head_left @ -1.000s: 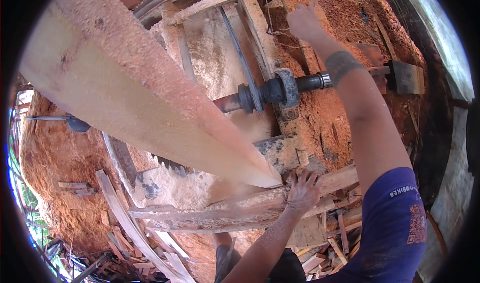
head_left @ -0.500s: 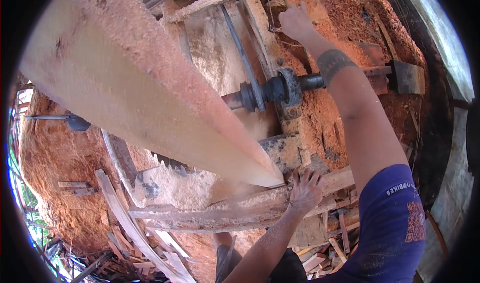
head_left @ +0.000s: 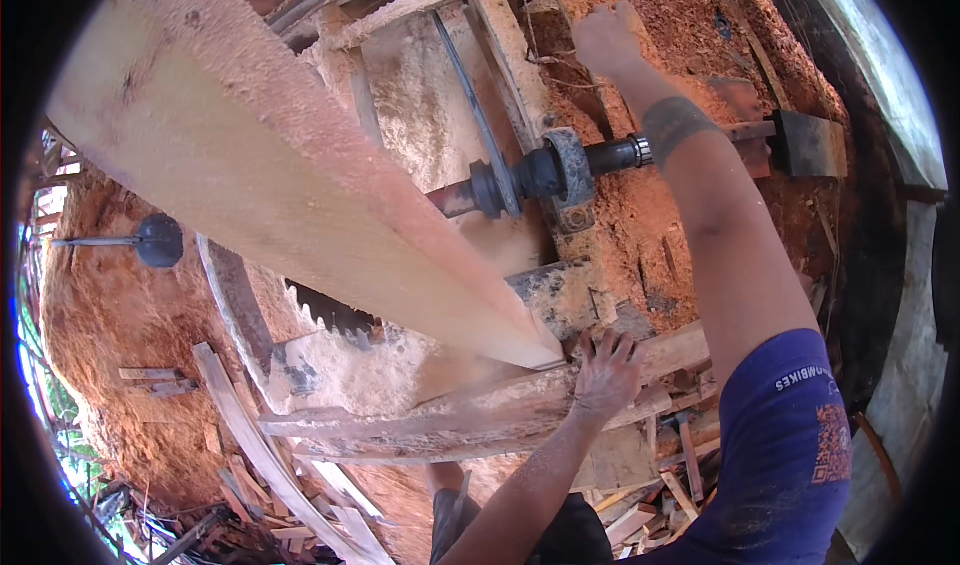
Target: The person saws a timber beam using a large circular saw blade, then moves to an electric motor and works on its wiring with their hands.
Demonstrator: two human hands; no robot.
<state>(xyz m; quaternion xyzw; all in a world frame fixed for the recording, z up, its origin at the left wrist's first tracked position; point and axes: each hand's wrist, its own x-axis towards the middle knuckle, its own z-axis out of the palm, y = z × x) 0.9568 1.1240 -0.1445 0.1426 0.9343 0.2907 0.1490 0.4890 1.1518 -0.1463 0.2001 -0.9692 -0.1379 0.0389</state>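
Note:
A long, thick sawn timber (head_left: pixel 260 205), dusted with sawdust on its upper side, slants from the upper left down to the middle. My left hand (head_left: pixel 608 373) rests open beside its near end, fingers spread, on the wooden beam (head_left: pixel 480 420) in front of me. Part of a toothed circular saw blade (head_left: pixel 335 313) shows below the timber; the timber hides the rest. My right arm is stretched far forward over a metal shaft. At its end my right hand (head_left: pixel 606 43) is closed near a thin cord; what its fingers hold, if anything, is hidden.
The dark shaft (head_left: pixel 610 155) runs in a bearing (head_left: pixel 570 167), with a belt (head_left: pixel 470 95) looped round it. A wooden frame (head_left: pixel 515 65) stands beyond. Sawdust heaps (head_left: pixel 110 315) lie at both sides. A black ball-shaped thing (head_left: pixel 158 240) is at left; offcuts (head_left: pixel 265 435) lie below.
The timber's far end has shifted slightly right, baring more of the saw blade and the black ball-shaped thing. My right hand has moved a little right. My left hand stays by the timber's end.

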